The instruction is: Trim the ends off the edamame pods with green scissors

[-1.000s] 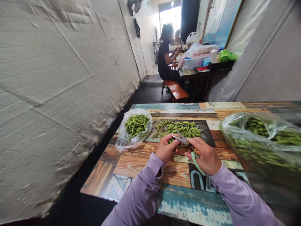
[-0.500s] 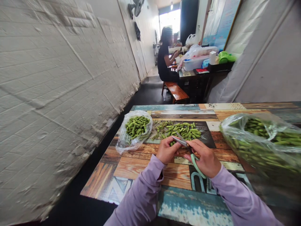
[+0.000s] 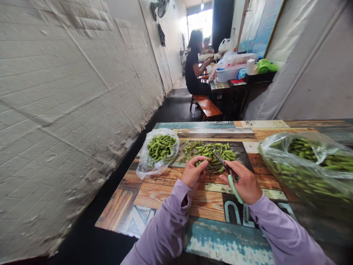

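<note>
My right hand (image 3: 244, 181) is closed round the pale green handles of a pair of scissors (image 3: 234, 188), whose dark blades point up and left over the table. Just left of the blades, my left hand (image 3: 194, 172) pinches a green soybean pod (image 3: 199, 162), mostly covered by the fingers. Beyond both hands lies a loose pile of pods (image 3: 217, 151), with small trimmed bits (image 3: 190, 148) heaped at its left side. A clear plastic bag (image 3: 145, 162) holding pods stands open at the left.
A larger clear bag of pods (image 3: 278, 175) sits on the right of the wood-patterned table (image 3: 162, 195). A white brick-patterned wall (image 3: 68, 110) runs along the left. Farther back, a person (image 3: 193, 70) sits on a wooden bench (image 3: 207, 106) by a loaded table.
The scissors have moved right, away from the left fingers, and their blades have come together. My left hand has stayed nearly in place.
</note>
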Action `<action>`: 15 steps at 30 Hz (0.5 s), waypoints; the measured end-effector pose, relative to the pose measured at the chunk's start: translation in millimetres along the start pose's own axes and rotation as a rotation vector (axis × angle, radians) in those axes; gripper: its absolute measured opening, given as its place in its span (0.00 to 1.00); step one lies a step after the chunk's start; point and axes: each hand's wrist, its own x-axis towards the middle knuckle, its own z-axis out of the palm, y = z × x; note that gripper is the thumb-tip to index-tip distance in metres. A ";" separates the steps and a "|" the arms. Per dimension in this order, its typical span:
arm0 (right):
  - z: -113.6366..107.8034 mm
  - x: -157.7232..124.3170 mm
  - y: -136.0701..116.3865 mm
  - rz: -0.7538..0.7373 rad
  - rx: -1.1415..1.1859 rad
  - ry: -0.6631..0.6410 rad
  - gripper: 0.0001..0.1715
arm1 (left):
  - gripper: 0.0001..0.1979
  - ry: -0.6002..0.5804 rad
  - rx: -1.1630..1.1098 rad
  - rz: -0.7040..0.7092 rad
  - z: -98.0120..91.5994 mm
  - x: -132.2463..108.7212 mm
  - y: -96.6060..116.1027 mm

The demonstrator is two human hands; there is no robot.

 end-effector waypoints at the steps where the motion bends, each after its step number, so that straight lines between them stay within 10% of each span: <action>1: -0.1 0.1 0.3 0.012 -0.005 0.008 0.23 | 0.19 0.009 -0.055 -0.007 -0.2 0.2 1.4; 15: 0.8 -0.4 -9.0 0.025 0.097 -0.080 0.25 | 0.21 -0.045 -0.329 -0.053 0.5 -0.6 4.3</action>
